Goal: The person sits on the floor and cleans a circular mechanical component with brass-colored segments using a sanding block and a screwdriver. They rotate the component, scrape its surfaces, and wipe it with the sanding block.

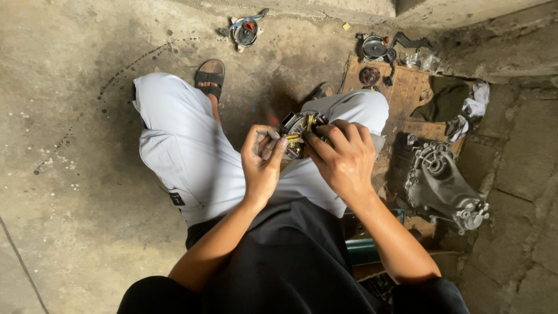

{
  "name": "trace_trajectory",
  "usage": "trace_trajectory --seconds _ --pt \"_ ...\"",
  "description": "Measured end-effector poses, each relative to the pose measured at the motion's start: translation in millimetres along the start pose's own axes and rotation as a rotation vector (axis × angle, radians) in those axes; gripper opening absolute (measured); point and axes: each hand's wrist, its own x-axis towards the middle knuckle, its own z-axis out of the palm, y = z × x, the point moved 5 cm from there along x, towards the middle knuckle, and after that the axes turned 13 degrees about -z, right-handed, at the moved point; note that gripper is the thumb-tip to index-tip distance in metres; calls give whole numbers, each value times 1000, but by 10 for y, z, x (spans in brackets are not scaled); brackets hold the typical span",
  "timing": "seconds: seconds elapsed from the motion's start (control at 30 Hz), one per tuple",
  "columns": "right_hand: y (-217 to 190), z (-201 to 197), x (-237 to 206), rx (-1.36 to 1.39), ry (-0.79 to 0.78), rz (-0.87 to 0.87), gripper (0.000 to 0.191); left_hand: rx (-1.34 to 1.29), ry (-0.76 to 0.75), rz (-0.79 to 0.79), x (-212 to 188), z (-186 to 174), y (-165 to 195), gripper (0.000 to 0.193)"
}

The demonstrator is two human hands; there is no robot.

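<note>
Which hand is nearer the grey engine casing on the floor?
Right. The right hand grips the small metal part over the knees, with the grey engine casing just beyond it. The left hand holds the part's far side.

A rough repair workshop: an oil-stained concrete floor [75, 192], a grey engine casing [442, 186] at four o'clock, small machine parts [375, 49] and rags [459, 102] at one o'clock.
</note>
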Motion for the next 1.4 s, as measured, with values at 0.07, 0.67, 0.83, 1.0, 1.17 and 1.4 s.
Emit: trace_trajectory --seconds 0.07,0.67,0.83,1.0,1.17,1.4 --pt "-2 21 -10 27 16 -2 27 34 17 25 1 -19 24 17" --pt "14 61 -58 102 95 -28 29 40 28 28 5 -15 61 16" --pt "18 37 -78 67 85 -23 29 15 53 36 -37 -3 65 17" --pt "40 46 -72 72 82 -11 29 43 53 60 -53 -2 104 18" --pt "62 38 -66 85 100 -24 28 27 69 66 -59 -4 122 17" --pt "67 47 -34 114 110 -25 26 -87 13 23 -32 4 130 16"
